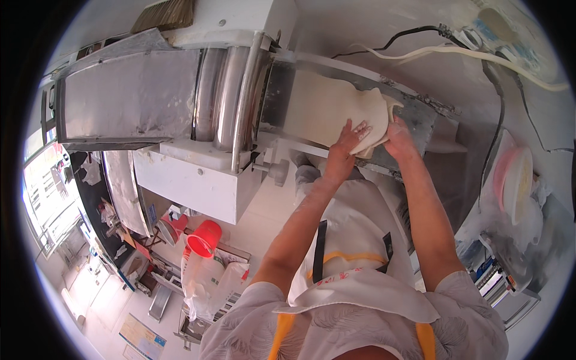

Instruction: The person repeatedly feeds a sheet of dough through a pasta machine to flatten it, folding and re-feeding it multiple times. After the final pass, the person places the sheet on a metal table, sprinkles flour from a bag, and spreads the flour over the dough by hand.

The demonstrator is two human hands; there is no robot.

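Observation:
A broad, pale dough sheet (321,105) lies on the grey metal feed table of a dough sheeter, its right end folded into loose layers. My left hand (344,146) holds the sheet at its near edge, with floury fingers spread over the surface and the thumb hidden by the fold. The layered right end is gripped by my right hand (399,138), whose fingertips are partly out of sight behind the dough. Left of the sheet stand the shiny steel rollers (229,99), with a dark strip of the table (275,96) between them and the dough.
A sloping metal tray (128,96) extends beyond the rollers. The white machine housing (193,184) carries a knob (276,172) near my left forearm. Cables (495,85) hang at the right. Below left are a red bucket (204,238) and plastic bags (204,279). A brush (164,14) lies on top.

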